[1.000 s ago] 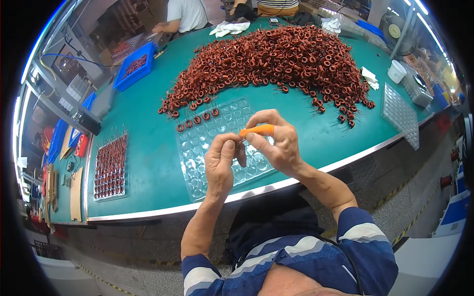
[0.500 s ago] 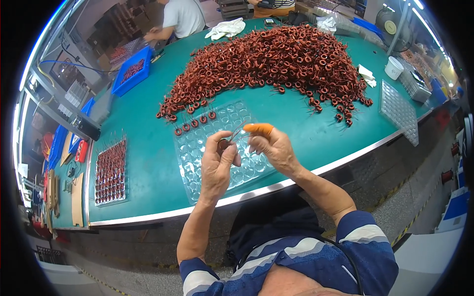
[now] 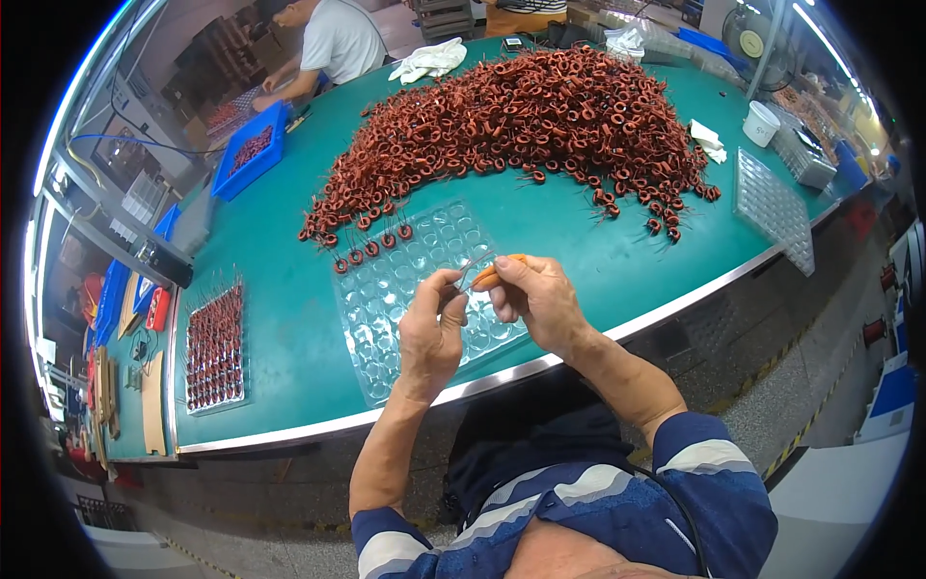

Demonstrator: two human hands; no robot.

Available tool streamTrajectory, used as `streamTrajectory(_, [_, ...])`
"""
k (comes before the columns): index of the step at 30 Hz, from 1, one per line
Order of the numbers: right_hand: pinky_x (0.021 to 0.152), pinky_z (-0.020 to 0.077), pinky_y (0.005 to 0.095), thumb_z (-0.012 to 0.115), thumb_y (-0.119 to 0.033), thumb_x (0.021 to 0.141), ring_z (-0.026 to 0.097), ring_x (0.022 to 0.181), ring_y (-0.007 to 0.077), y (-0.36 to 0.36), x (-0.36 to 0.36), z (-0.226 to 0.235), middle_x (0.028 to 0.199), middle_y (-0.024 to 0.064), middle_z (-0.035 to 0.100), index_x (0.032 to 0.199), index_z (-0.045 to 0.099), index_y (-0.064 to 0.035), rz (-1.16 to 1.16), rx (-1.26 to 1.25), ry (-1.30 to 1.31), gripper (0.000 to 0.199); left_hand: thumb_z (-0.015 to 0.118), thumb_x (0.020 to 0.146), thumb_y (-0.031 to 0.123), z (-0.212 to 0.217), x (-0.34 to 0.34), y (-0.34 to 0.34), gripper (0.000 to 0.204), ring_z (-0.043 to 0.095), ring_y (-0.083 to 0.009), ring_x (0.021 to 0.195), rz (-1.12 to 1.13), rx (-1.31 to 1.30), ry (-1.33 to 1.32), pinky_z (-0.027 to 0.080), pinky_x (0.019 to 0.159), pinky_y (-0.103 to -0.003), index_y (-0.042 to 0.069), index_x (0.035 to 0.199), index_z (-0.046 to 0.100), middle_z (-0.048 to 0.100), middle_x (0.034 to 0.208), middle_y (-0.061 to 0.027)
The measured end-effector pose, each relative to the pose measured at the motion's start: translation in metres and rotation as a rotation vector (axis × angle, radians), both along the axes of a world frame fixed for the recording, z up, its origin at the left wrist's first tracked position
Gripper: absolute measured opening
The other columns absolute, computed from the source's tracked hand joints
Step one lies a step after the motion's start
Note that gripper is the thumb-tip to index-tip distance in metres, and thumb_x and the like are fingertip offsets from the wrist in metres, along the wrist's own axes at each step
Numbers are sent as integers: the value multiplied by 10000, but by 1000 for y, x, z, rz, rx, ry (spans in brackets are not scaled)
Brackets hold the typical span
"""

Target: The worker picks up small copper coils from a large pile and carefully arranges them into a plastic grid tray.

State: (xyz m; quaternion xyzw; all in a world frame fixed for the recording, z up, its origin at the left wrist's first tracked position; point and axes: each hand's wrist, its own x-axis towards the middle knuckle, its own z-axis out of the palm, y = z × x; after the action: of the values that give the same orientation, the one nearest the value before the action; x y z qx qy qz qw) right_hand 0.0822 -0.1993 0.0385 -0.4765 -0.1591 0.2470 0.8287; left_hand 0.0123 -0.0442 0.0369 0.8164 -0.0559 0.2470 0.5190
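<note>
Head view. Landmark: the transparent pocketed tray [image 3: 371, 323] on the green bench [image 3: 627, 275].

Over the tray's right half, both hands work close together. Left hand [image 3: 431, 336]: thumb and forefinger nearly closed in a pinch, other fingers curled; a small dark wound ring [image 3: 449, 292] sits in it, mostly hidden by the fingertips. Right hand [image 3: 542, 301]: thumb brought down on a forefinger in an orange finger cover [image 3: 486, 279], apparently nipping the thin wire leads [image 3: 467, 271] that span the gap (exact contact too small to make out).

Handling, as judged: ring light, hard and compact, steady when gripped by its wound body; leads springy, easily bent, likely slippery to bare skin, so best taken between two fingertips, without hard tugging at the root.

Around the tray: five rings in a row [image 3: 371, 249] at its far-left edge, leads pointing away; the big reddish heap [image 3: 521, 125] just beyond it; a loaded tray [image 3: 217, 408] well to its left; another pocketed sheet [image 3: 775, 207] well to its right.
</note>
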Motion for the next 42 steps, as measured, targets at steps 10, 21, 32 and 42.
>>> streamTrajectory(10, [472, 422, 192, 647, -304, 923, 522, 528, 62, 4, 9, -19, 657, 11, 577, 1026, 640, 11, 0, -151, -225, 331, 367, 1014, 469, -10, 3, 18, 530, 551, -159, 487, -386, -602, 467, 447, 490, -250, -33, 1046, 536, 533, 639, -78])
streamTrajectory(21, [505, 434, 191, 555, -223, 979, 542, 579, 66, 5, 1, -26, 711, 13, 593, 1081, 648, 6, 12, -38, -190, 267, 489, 982, 117, -9, -1, 7, 188, 546, -102, 609, -208, -365, 229, 456, 555, -242, -24, 1103, 520, 543, 704, -33])
streamTrajectory(32, [494, 413, 184, 540, -318, 984, 546, 553, 77, 3, 18, -21, 676, 21, 580, 988, 631, 17, -182, -126, -233, 348, 477, 996, 120, -8, 27, 8, 146, 520, -110, 608, -218, -476, 117, 452, 592, -244, 28, 1108, 460, 514, 707, -38])
streamTrajectory(42, [477, 397, 215, 615, -221, 909, 476, 505, 85, -3, 13, -22, 708, 68, 629, 865, 615, 6, -36, -169, 42, 231, 544, 935, 187, 19, 21, 17, 272, 604, -406, 949, -419, 305, 324, 474, 797, -448, 8, 1126, 469, 617, 995, -226])
